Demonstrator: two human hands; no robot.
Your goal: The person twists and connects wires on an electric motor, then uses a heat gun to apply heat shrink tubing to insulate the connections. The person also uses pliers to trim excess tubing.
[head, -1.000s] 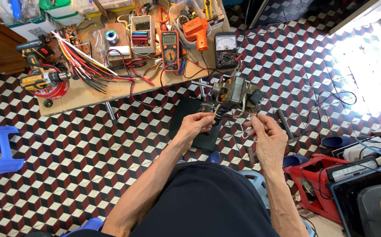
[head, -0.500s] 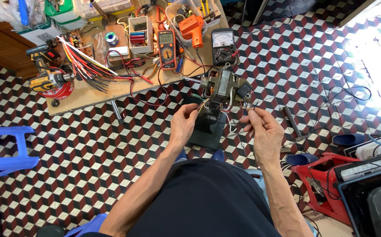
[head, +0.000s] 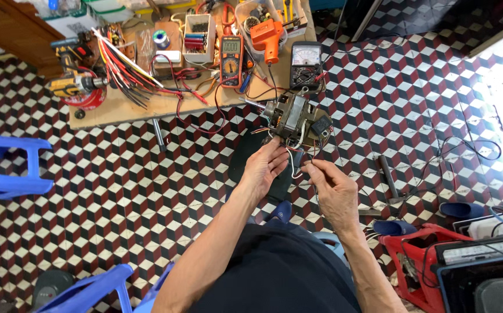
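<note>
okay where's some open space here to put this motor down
Bare tiled floor lies open between the low wooden board and the blue stool, left of the left hand. More bare tile right of the motor, above the loose cable. The board is crowded with meters, wires and tools; the red case corner by the right hand is cluttered.

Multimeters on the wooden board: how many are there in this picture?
2. An orange digital multimeter lies mid-board; a black analog multimeter lies at its right end, behind the motor. Clutter may hide others.
</note>
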